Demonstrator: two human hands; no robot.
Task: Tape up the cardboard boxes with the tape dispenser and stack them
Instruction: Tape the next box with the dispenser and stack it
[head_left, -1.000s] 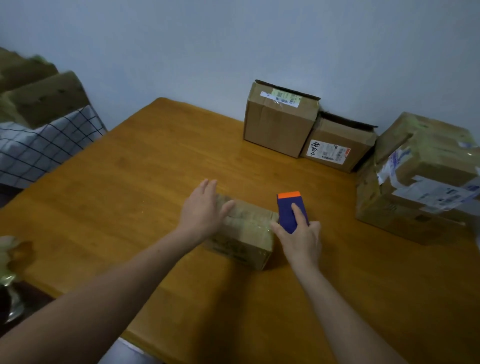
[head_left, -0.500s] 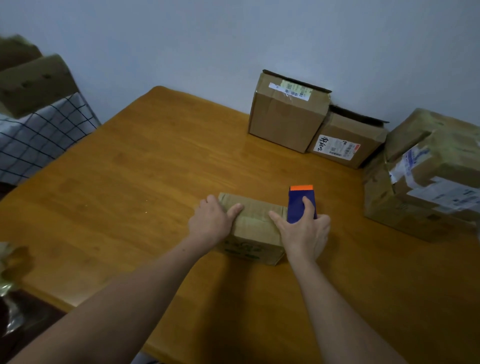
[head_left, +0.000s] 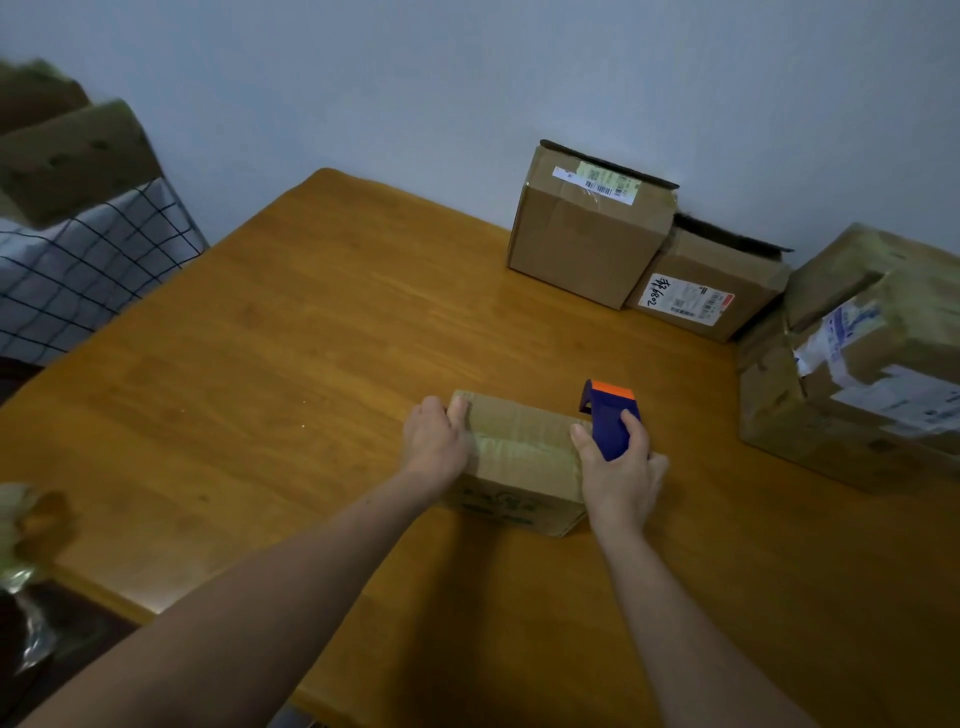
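Wooden table, orange-brown. Checked cloth off left edge. Pale wall behind. Crumpled wrapper lower left, blurred.

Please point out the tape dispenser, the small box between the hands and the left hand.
tape dispenser (head_left: 605, 426), head view, blue body.
small box (head_left: 519, 434), head view, top face.
left hand (head_left: 434, 441), head view, back of the hand.

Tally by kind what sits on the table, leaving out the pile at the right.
Cardboard boxes: 3 (small box, tall box, low box)
Tape dispenser: 1
Total: 4
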